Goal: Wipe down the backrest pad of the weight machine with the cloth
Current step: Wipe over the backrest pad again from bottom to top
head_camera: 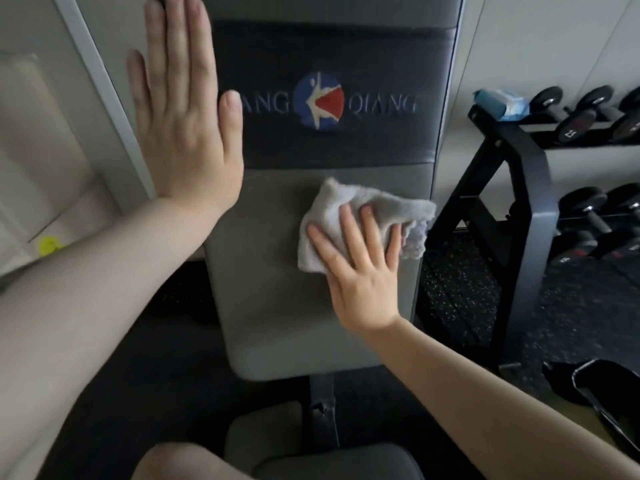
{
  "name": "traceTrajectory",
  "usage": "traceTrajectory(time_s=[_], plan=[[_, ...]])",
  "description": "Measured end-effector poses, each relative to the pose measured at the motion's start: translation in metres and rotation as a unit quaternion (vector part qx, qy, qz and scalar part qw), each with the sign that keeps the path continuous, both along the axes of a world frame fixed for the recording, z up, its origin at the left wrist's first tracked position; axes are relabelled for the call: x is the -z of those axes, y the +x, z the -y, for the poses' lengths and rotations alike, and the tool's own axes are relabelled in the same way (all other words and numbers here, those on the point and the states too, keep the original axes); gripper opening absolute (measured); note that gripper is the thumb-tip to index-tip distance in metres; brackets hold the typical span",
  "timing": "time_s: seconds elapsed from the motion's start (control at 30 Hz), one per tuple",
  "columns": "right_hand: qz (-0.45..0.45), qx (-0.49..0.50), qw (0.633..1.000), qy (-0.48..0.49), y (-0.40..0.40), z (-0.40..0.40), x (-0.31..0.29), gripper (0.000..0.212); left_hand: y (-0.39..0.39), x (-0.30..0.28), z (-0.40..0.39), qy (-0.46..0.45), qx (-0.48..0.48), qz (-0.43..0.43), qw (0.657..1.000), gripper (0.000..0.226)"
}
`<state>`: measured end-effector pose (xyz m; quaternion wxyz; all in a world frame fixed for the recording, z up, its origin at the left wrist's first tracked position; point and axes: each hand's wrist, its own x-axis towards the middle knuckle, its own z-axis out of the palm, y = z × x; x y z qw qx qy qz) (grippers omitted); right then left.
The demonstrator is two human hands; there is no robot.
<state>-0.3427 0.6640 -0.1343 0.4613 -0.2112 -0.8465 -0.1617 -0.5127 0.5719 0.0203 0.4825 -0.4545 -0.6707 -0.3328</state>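
While the left hand lies flat, the right hand presses the cloth against the backrest pad.

Pale wall from 12 to 3 o'clock, faint panel seams. Black dumbbell rack at 3 o'clock, two tiers of black dumbbells; blue-white pack on top corner. Dark speckled rubber floor beneath. White door panel at 9 o'clock, small yellow object near base. Soft, dim light.
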Motion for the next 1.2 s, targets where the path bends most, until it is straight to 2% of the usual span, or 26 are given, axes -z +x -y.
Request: traceTrajectory(time_s=[0.07,0.13,0.17,0.23,0.3,0.37,0.4,0.47,0.5,0.53,0.57,0.63,0.77,0.9,1.0,1.2], plan=[[0.183,-0.025,0.977,0.106,0.035,-0.012,0.041,0.069,0.006,0.032,0.006,-0.035,0.002,0.005,0.999,0.056],[0.272,-0.037,0.95,0.148,0.059,-0.024,0.05,0.074,0.009,0.071,0.017,-0.091,-0.018,-0.008,0.996,0.057],[0.263,-0.032,0.955,0.132,0.058,-0.021,0.046,0.074,0.009,0.085,0.021,-0.11,-0.033,-0.018,0.993,0.058],[0.154,-0.011,0.986,0.055,0.03,0.005,0.035,0.07,0.008,0.097,0.024,-0.122,-0.052,-0.03,0.991,0.058],[0.081,-0.015,0.996,-0.023,-0.014,0.043,0.034,0.066,0.007,0.096,0.023,-0.12,-0.064,-0.038,0.99,0.057],[0.151,-0.028,0.988,0.021,-0.043,0.073,0.048,0.065,0.002,0.094,0.027,-0.14,-0.068,-0.066,0.986,0.059],[0.224,-0.042,0.971,0.074,-0.047,0.078,0.065,0.066,-0.001,0.093,0.031,-0.16,-0.063,-0.079,0.982,0.062],[0.392,-0.07,0.897,0.191,-0.036,0.073,0.098,0.067,-0.005,0.093,0.038,-0.184,-0.061,-0.088,0.977,0.064],[0.447,-0.077,0.86,0.232,-0.026,0.068,0.11,0.066,-0.004,0.093,0.039,-0.186,-0.065,-0.083,0.977,0.064],[0.47,-0.08,0.843,0.248,-0.018,0.062,0.116,0.066,-0.002,0.094,0.039,-0.183,-0.067,-0.074,0.978,0.063],[0.472,-0.081,0.842,0.248,-0.014,0.057,0.118,0.067,0.001,0.096,0.036,-0.178,-0.069,-0.064,0.98,0.063],[0.439,-0.088,0.864,0.231,-0.013,0.057,0.114,0.067,0.005,0.1,0.033,-0.162,-0.073,-0.05,0.983,0.061],[0.401,-0.099,0.898,0.151,0.009,0.058,0.119,0.066,0.005,0.1,0.034,-0.162,-0.049,-0.035,0.985,0.061],[0.41,-0.033,0.894,0.179,0.088,0.001,0.144,0.08,0.002,0.102,0.032,-0.157,-0.025,-0.026,0.987,0.062],[0.411,0.0,0.891,0.191,0.121,-0.03,0.134,0.088,0.003,0.104,0.029,-0.144,-0.021,-0.016,0.989,0.063],[0.34,-0.043,0.937,0.07,0.072,0.005,0.111,0.084,0.001,0.104,0.028,-0.147,-0.015,-0.006,0.989,0.063]])
